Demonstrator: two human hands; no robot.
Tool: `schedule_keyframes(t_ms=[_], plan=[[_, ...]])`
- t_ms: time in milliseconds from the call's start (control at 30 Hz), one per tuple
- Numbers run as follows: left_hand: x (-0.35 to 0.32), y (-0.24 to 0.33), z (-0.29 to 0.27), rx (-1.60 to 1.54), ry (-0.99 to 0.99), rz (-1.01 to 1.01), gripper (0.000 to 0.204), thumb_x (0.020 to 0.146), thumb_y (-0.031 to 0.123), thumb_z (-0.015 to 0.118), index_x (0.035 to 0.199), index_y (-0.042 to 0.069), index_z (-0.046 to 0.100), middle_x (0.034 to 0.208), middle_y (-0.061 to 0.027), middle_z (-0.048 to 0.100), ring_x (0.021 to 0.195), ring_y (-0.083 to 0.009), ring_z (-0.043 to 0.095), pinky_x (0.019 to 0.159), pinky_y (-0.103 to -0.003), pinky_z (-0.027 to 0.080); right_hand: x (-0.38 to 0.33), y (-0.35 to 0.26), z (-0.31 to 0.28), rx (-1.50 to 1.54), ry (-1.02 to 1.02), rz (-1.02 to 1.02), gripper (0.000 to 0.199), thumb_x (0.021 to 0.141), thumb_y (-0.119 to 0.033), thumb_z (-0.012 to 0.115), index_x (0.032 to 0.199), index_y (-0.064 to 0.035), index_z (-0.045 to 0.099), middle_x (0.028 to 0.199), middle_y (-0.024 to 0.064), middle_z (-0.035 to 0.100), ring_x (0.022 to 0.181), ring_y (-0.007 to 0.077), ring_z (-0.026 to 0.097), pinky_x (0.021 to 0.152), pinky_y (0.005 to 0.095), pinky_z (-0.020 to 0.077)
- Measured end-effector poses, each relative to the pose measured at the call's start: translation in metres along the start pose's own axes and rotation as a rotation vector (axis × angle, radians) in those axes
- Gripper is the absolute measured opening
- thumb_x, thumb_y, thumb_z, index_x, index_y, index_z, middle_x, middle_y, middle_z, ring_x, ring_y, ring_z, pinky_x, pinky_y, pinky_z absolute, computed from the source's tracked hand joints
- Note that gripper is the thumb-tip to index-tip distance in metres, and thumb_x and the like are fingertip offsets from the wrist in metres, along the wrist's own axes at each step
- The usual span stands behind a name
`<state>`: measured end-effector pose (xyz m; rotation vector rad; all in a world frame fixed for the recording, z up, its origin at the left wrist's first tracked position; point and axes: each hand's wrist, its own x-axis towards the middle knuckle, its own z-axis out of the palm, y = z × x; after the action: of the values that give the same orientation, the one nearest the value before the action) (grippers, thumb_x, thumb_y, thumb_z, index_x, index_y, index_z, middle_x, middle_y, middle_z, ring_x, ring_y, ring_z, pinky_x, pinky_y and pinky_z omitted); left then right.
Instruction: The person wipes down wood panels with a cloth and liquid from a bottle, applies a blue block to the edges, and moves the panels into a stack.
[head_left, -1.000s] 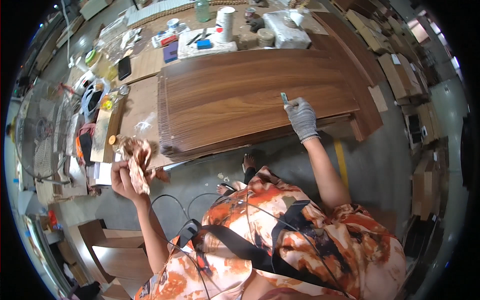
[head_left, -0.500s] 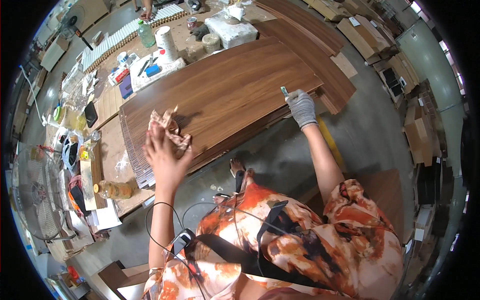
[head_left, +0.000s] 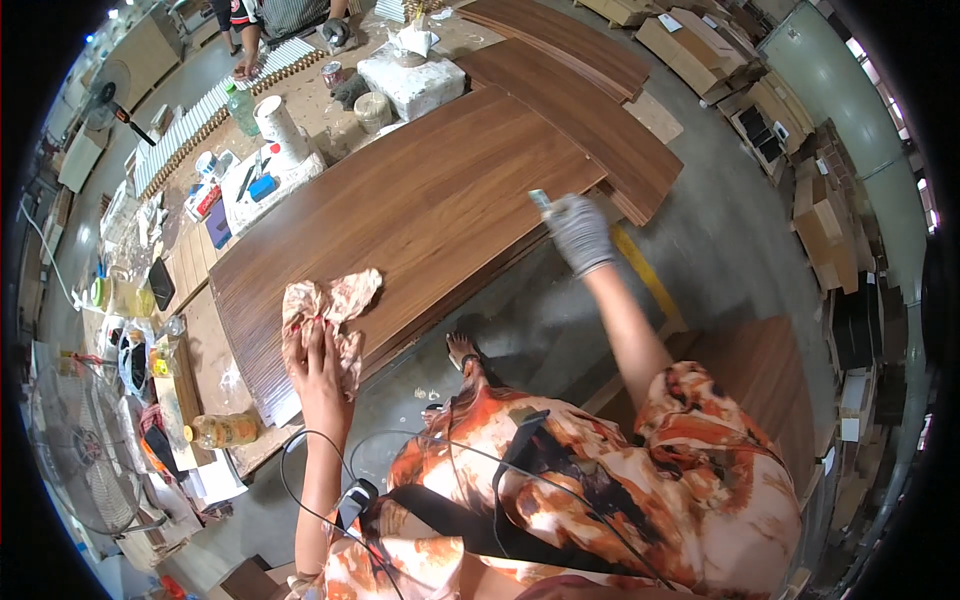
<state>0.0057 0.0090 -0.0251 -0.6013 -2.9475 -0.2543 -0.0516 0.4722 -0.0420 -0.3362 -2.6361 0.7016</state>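
Note:
My bare left hand (head_left: 320, 365) lies over a crumpled pink-and-cream cloth (head_left: 345, 295) near the left end of a brown wood-grain board (head_left: 430, 190). Its fingers press the cloth against the board's surface. My right hand (head_left: 582, 235), in a grey knit glove, is at the board's near right edge. Between its fingers sticks up a small pale green-and-white piece (head_left: 540, 199), whose kind I cannot make out. The board tops a stack of similar boards, with another brown board (head_left: 610, 150) showing beyond its right end.
Behind the board, a worktable holds a white roll (head_left: 275, 118), a green bottle (head_left: 241, 108) and a white block (head_left: 410, 80). A yellow-liquid bottle (head_left: 222, 431) lies at left near a fan (head_left: 90, 450). A co-worker's hand (head_left: 246, 68) is at the far side. Cartons (head_left: 830, 220) stand at right.
The cloth under my left hand has spread out, and the hand has dropped closer to the near edge. My gloved right hand has shifted slightly nearer. The whole view has swung a little.

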Motion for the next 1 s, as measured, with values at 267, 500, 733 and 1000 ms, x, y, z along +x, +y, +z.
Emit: schedule_keyframes(t_ms=[267, 500, 733, 1000], plan=[[-0.013, -0.033, 0.008, 0.009, 0.071, -0.005, 0.074, 0.073, 0.006, 0.071, 0.145, 0.007, 0.054, 0.149, -0.0098, 0.050, 0.141, -0.0406, 0.037, 0.120, -0.052, 0.030, -0.067, -0.166, 0.088, 0.411, -0.348, -0.256, 0.017, 0.087, -0.021, 0.066, 0.083, -0.0063, 0.072, 0.078, 0.0184, 0.067, 0.077, 0.0351, 0.066, 0.073, 0.0452, 0.0531], [-0.015, -0.026, -0.007, -0.003, 0.064, -0.040, 0.060, 0.082, 0.010, 0.070, 0.141, 0.007, 0.058, 0.148, -0.0078, 0.052, 0.143, -0.0388, 0.036, 0.120, -0.051, 0.031, -0.008, -0.013, -0.004, -0.197, -0.080, 0.044, 0.025, 0.093, -0.021, 0.061, 0.078, -0.0032, 0.070, 0.076, 0.0218, 0.068, 0.072, 0.0375, 0.068, 0.067, 0.0432, 0.0553], [-0.016, -0.027, -0.004, -0.021, 0.101, -0.007, 0.069, 0.076, 0.010, 0.072, 0.143, 0.009, 0.056, 0.148, -0.0075, 0.053, 0.142, -0.0397, 0.037, 0.120, -0.052, 0.031, -0.007, -0.068, 0.006, 0.224, -0.072, -0.193, 0.015, 0.087, -0.020, 0.068, 0.084, -0.0056, 0.073, 0.082, 0.0177, 0.071, 0.080, 0.0304, 0.069, 0.075, 0.0427, 0.0553], [-0.019, -0.026, -0.003, -0.029, 0.104, -0.043, 0.067, 0.076, 0.009, 0.073, 0.141, 0.008, 0.058, 0.148, -0.0085, 0.053, 0.144, -0.0391, 0.036, 0.120, -0.052, 0.030, 0.013, 0.015, -0.001, -0.186, 0.057, 0.047, 0.021, 0.089, -0.024, 0.066, 0.075, -0.0089, 0.072, 0.076, 0.0180, 0.068, 0.074, 0.0356, 0.067, 0.069, 0.0479, 0.0534]])
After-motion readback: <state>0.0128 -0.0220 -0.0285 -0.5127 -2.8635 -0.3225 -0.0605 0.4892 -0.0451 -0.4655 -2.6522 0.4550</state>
